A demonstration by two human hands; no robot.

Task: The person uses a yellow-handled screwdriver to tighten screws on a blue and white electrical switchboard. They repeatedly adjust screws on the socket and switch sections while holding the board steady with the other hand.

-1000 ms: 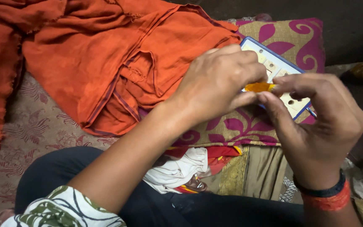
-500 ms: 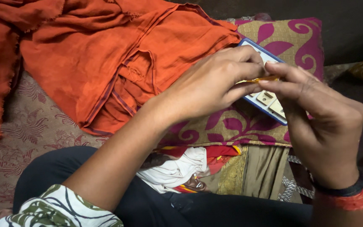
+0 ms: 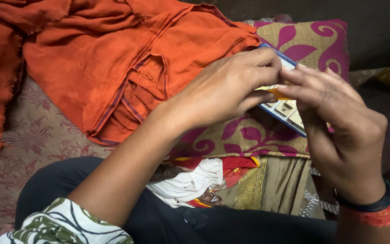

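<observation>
My left hand [image 3: 226, 88] and my right hand [image 3: 339, 131] meet above a patterned cushion [image 3: 258, 135]. Between their fingertips they pinch a small orange piece [image 3: 280, 93]; only a sliver of it shows. Just under the hands lies a flat blue-edged card with pale compartments [image 3: 287, 110], partly hidden by my fingers. A black band and an orange-red band [image 3: 369, 212] circle my right wrist. A large orange garment [image 3: 113, 58] lies spread to the left of my hands, its edge reaching the cushion.
A pink-brown floral cover [image 3: 37, 144] lies under the garment. Below the cushion sit bunched white, red and gold cloths [image 3: 195, 180]. My dark-trousered leg [image 3: 159, 221] crosses the bottom. A dark surface [image 3: 375, 31] runs behind the cushion at the upper right.
Both hands have closed in over the orange piece, so less of it and of the blue-edged card shows. My right hand has turned its back toward the camera.
</observation>
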